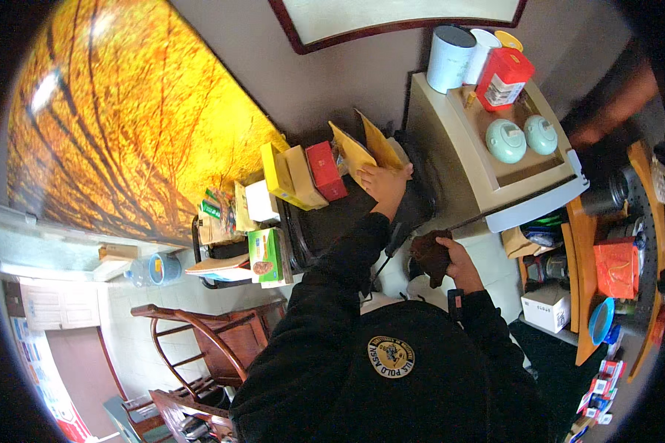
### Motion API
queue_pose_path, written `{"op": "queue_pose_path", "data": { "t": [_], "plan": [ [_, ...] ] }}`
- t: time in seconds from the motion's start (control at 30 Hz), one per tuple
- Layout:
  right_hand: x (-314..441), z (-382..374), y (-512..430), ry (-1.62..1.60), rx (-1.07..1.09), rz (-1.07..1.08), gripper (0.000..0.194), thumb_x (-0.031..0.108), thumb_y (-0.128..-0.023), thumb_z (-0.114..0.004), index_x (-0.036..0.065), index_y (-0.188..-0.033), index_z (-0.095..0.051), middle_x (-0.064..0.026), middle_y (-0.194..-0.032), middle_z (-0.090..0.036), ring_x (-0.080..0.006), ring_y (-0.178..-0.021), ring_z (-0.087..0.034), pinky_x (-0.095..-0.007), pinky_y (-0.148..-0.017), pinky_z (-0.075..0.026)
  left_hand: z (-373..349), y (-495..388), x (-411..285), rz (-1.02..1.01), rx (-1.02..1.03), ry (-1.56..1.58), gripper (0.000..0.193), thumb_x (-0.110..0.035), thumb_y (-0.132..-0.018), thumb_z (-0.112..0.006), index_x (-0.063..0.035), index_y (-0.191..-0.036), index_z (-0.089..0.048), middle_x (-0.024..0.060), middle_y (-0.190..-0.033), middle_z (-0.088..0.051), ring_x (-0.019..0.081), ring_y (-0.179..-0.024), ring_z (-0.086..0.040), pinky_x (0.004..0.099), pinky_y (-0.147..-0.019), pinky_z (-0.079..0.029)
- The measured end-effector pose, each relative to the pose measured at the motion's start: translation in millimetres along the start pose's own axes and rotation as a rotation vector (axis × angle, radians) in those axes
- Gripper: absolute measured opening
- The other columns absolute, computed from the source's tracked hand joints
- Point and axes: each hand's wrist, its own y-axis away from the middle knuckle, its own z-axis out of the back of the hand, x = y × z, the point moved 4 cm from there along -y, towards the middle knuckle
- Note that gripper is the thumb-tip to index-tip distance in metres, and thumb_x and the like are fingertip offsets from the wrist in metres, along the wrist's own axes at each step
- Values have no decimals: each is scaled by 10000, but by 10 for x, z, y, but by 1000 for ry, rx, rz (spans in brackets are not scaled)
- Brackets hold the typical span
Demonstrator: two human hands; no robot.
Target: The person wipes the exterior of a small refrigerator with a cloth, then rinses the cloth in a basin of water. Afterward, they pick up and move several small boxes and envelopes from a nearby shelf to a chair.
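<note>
My left hand (385, 185) reaches forward over a dark surface, its fingers on a yellow padded envelope (350, 148). A second yellow envelope (379, 141) stands beside it on the right. Left of the hand a red box (326, 170), a brown cardboard box (301, 177) and a yellow box (277, 174) stand in a row. Lower and to the right, my right hand (460, 263) holds a crumpled dark brown cloth (432, 256), above the pale floor.
To the right, a beige cabinet (460, 160) bears two pale green jars (505, 141), a red canister (504, 77) and white containers. A wooden chair (216, 343) stands lower left. Wooden shelves (582, 277) with bags and boxes line the right side. A blurred arm (615, 111) shows at the upper right.
</note>
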Motion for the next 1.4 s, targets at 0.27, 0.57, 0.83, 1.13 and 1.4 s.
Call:
{"op": "queue_pose_path", "data": {
  "t": [0.27, 0.57, 0.83, 1.13, 1.4],
  "plan": [
    [60, 334, 21, -52, -119, 37, 352, 210, -862, -558, -35, -1115, -571, -174, -1069, -632, -305, -928, -633, -434, -821, -521, -79, 31, 75, 31, -56, 177, 820, -395, -711, -685, 80, -1274, -324, 267, -1223, -385, 420, -1122, -409, 478, -966, -341],
    [82, 151, -45, -117, -20, -62, 323, 132, -869, -532, -41, -1141, -519, -197, -1106, -601, -321, -993, -603, -427, -890, -498, 146, -125, 214, -21, -167, 192, 478, -304, -861, -554, 56, -1159, -456, 260, -1111, -455, 423, -1043, -449, 484, -875, -380],
    [66, 153, -118, -59, 4, -82, 338, 145, -872, -525, -42, -1153, -516, -203, -1139, -585, -317, -997, -602, -425, -905, -487, 347, -295, 447, -197, -213, 246, 255, -179, -916, -463, 48, -948, -574, 262, -940, -546, 428, -880, -537, 468, -763, -433],
    [78, 10, -266, 1, 38, -120, 349, 200, -883, -547, -16, -1157, -527, -176, -1135, -590, -297, -989, -601, -424, -890, -491, 746, -196, 643, -340, -129, 346, 198, -156, -899, -507, 22, -908, -593, 193, -862, -581, 384, -845, -558, 420, -729, -447],
    [320, -154, -597, 592, -496, 39, 577, 405, -835, -637, -19, -1205, -512, -137, -1070, -605, -266, -1015, -565, -385, -867, -446, 1324, 42, 969, -230, -6, 591, 163, -113, -864, -589, 25, -945, -622, 81, -775, -624, 132, -725, -558, 287, -647, -450]
  ]
}}
